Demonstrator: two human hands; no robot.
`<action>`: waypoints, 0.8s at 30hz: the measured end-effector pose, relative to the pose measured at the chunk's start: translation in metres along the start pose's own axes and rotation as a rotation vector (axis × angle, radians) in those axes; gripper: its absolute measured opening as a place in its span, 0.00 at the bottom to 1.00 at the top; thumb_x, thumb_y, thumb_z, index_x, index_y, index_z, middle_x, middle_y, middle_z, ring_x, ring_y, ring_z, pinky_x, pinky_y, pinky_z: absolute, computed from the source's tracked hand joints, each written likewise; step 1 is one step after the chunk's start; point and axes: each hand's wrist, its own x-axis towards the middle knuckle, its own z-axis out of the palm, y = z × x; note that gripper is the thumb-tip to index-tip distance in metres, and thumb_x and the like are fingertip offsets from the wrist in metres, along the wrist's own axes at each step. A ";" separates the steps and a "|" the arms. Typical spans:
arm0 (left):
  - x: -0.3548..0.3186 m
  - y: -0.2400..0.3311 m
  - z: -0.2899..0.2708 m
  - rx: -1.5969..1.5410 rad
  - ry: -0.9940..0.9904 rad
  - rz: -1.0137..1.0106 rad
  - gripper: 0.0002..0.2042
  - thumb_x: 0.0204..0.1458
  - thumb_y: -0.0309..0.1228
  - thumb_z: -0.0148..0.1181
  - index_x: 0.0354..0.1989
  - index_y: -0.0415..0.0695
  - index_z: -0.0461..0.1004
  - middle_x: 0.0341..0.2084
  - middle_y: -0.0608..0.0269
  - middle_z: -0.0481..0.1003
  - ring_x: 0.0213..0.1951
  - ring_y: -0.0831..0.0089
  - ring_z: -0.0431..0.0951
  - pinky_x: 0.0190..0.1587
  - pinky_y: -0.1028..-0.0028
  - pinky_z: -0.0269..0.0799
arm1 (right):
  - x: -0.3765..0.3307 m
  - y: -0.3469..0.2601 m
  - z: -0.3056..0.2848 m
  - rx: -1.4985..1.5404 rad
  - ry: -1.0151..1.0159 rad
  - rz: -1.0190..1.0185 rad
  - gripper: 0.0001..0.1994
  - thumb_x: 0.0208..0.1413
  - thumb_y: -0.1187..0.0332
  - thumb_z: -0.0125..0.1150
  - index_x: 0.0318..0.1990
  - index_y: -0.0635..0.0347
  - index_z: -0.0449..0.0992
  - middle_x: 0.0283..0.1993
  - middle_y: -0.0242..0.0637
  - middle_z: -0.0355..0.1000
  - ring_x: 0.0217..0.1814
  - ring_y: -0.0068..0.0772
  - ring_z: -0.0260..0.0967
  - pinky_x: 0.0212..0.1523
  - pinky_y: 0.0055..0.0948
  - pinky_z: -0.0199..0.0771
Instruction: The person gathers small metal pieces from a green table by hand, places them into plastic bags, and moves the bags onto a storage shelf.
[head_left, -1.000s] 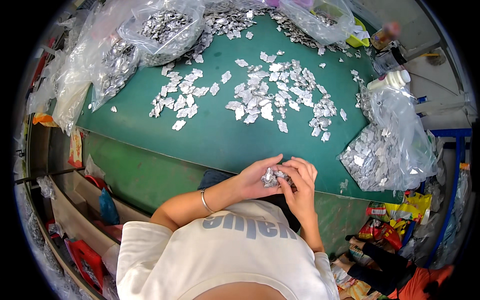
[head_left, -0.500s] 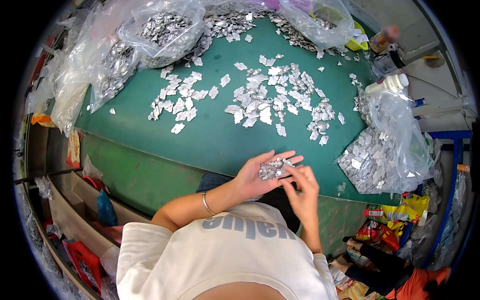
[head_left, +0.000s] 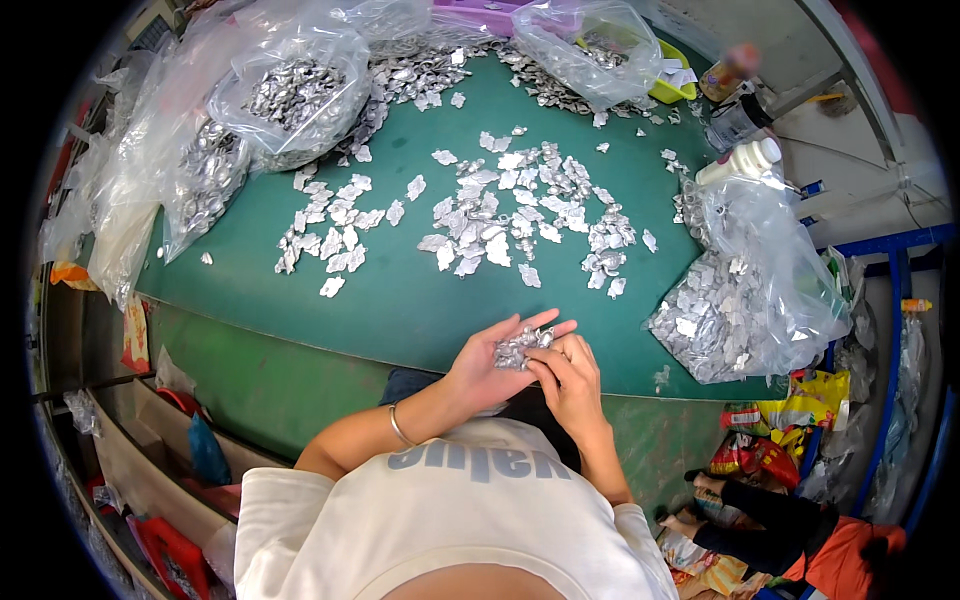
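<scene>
A heap of small silver metal pieces (head_left: pixel 516 350) lies in the upturned palm of my left hand (head_left: pixel 474 372), whose fingers reach out under them. Thumb and fingertips of my right hand (head_left: pixel 574 380) are pinched together at the right side of this heap; the exact piece between them is too small to make out. Both hands are held just off the near edge of the green table (head_left: pixel 400 310). Beyond them, flat leaf-like metal pieces (head_left: pixel 490 205) are scattered over the tabletop in loose groups.
Clear plastic bags of metal pieces stand at the back left (head_left: pixel 300 95) and right (head_left: pixel 720 310). At the back are a yellow-green basket (head_left: pixel 672 88) and a white bottle (head_left: pixel 742 160). A person in orange (head_left: pixel 850 560) is at lower right, near colourful sacks (head_left: pixel 755 460).
My right hand's fingers have come down and closed against the heap in my left palm. The whole view has shifted slightly, so the table appears further left.
</scene>
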 end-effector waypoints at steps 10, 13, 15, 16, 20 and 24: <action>0.004 0.007 -0.021 -0.068 0.152 0.032 0.17 0.61 0.34 0.45 0.54 0.38 0.64 0.43 0.55 0.70 0.49 0.59 0.69 0.55 0.61 0.65 | -0.006 0.028 -0.006 1.337 0.275 0.524 0.08 0.56 0.76 0.52 0.42 0.67 0.70 0.36 0.39 0.67 0.30 0.28 0.65 0.26 0.23 0.64; 0.001 0.008 -0.018 0.024 0.204 0.031 0.15 0.59 0.33 0.49 0.51 0.39 0.66 0.35 0.60 0.70 0.42 0.66 0.71 0.47 0.67 0.69 | -0.001 0.049 -0.017 1.652 0.283 0.632 0.12 0.55 0.76 0.48 0.47 0.67 0.68 0.42 0.43 0.68 0.39 0.35 0.69 0.27 0.25 0.67; 0.001 0.008 -0.013 0.097 0.203 0.022 0.14 0.59 0.33 0.50 0.50 0.40 0.67 0.33 0.62 0.69 0.39 0.70 0.70 0.41 0.71 0.70 | -0.001 0.065 -0.020 1.701 0.361 0.675 0.14 0.54 0.77 0.46 0.49 0.66 0.68 0.47 0.45 0.67 0.44 0.37 0.69 0.33 0.28 0.70; 0.001 0.009 -0.012 0.141 0.187 0.018 0.14 0.59 0.33 0.51 0.50 0.40 0.68 0.33 0.62 0.69 0.38 0.71 0.70 0.38 0.74 0.69 | 0.000 0.074 -0.022 1.562 0.404 0.662 0.15 0.54 0.77 0.46 0.49 0.66 0.68 0.47 0.45 0.67 0.45 0.36 0.69 0.35 0.28 0.69; 0.000 0.011 0.001 0.353 0.254 -0.017 0.12 0.60 0.36 0.51 0.45 0.41 0.70 0.28 0.64 0.68 0.31 0.75 0.68 0.26 0.80 0.64 | 0.025 0.094 -0.031 0.805 0.563 0.658 0.16 0.53 0.77 0.55 0.51 0.66 0.68 0.51 0.40 0.67 0.51 0.32 0.67 0.50 0.28 0.66; 0.002 0.016 -0.006 0.335 0.206 -0.088 0.12 0.59 0.40 0.52 0.35 0.43 0.70 0.22 0.67 0.66 0.25 0.76 0.65 0.22 0.83 0.57 | 0.031 0.118 -0.033 -0.037 0.404 0.471 0.16 0.53 0.78 0.53 0.51 0.64 0.69 0.55 0.45 0.65 0.55 0.43 0.65 0.56 0.34 0.63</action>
